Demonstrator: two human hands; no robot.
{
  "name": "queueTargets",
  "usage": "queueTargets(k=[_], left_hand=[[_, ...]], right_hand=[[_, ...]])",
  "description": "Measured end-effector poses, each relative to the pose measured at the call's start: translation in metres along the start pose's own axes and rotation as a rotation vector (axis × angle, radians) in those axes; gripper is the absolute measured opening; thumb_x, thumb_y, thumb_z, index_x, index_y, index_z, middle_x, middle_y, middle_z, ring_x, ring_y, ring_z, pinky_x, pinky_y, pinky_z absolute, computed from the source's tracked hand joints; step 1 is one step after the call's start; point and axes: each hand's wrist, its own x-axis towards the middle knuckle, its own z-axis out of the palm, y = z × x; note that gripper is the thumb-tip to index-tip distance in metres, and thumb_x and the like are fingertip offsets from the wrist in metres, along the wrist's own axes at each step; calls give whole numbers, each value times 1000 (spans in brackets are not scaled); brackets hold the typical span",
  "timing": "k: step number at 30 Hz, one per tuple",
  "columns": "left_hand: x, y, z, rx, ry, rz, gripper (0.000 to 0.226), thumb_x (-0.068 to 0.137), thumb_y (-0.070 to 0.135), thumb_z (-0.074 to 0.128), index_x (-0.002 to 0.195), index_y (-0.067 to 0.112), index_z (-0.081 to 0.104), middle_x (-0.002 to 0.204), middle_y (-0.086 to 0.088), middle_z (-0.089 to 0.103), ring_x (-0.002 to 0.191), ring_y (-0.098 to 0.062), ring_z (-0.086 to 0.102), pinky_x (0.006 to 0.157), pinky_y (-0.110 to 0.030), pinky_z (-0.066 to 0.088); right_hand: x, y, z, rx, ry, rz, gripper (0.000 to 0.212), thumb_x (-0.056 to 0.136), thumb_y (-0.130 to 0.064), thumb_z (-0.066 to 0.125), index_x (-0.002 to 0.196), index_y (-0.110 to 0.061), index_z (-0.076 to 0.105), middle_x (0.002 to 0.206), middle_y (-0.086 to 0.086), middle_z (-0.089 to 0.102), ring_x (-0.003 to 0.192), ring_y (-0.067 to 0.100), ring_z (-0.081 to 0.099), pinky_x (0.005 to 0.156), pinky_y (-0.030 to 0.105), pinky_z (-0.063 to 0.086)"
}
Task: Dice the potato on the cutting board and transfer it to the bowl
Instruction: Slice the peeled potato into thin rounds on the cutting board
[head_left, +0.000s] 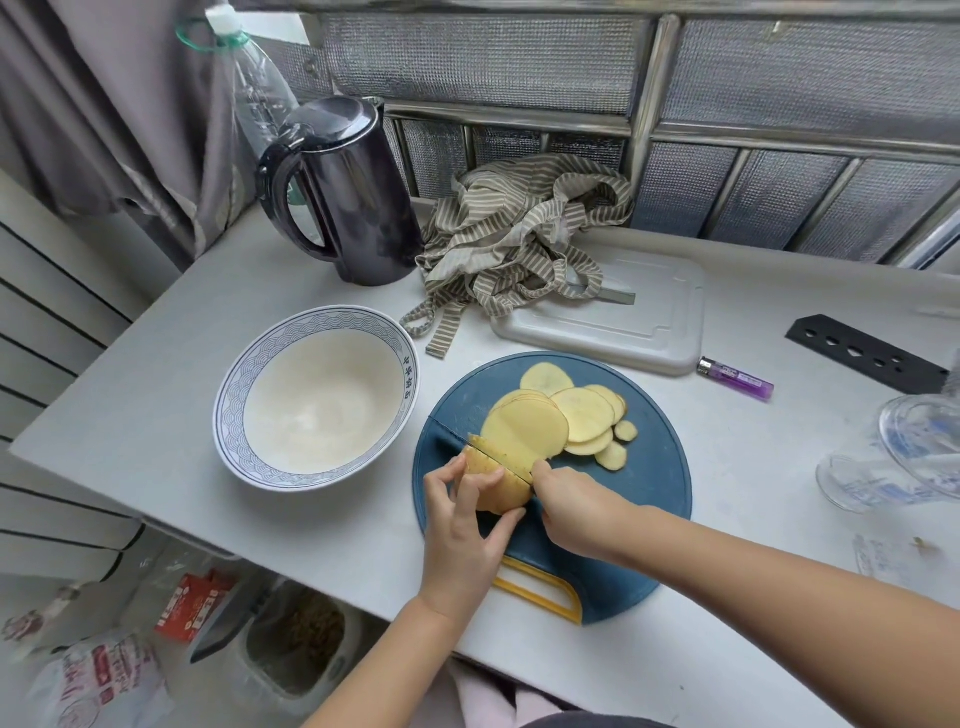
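A round blue cutting board (649, 483) with a yellow-edged handle lies on the white counter. The uncut part of the potato (496, 488) sits at the board's left side, pinched by my left hand (462, 530). My right hand (582, 509) grips a dark knife (452, 434) whose blade stands in the potato, edge down, tip pointing left. Several thin round potato slices (550, 421) lie fanned out on the board beyond the blade. A white bowl (228, 410) with a blue patterned rim stands empty to the left of the board.
A black kettle (343, 202) and a clear plastic bottle (257, 98) stand at the back left. A striped cloth (514, 234) lies partly on a white board (654, 322). A purple lighter (737, 378), a black knife sheath (867, 353) and glassware (898, 457) are to the right.
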Motion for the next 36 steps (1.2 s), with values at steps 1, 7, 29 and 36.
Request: queueTargets(k=[1,7,29,36], left_hand=[[0,1,0,2,0,0,62,66,11,87,114,29,51,118,-9,41,123,-5,35,101,-4,29],[6,-2,-6,-33,-36,-13,60,70,16,85,115,33,50,117,-1,38,124,-5,37,99,-5,32],[-4,-10,0,-7,-12,70,61,69,11,85,115,30,50,120,6,32,127,-11,37,101,-22,43],[4,-6,-3,-81,-28,-67,54,78,26,78,121,34,47,121,7,35,133,9,27,101,-8,33]], right_hand=[[1,0,0,1,0,0,12,92,-2,41,94,-10,32,71,2,32,67,21,39,47,28,21],[1,5,6,19,31,-4,10,94,-4,40,95,-11,33,76,4,38,70,23,42,48,29,23],[8,-9,-5,59,-25,61,19,92,-4,46,111,-1,47,106,18,56,92,31,56,67,34,39],[14,-3,-14,121,-45,44,13,89,-3,43,78,-11,44,73,11,55,64,27,60,52,33,49]])
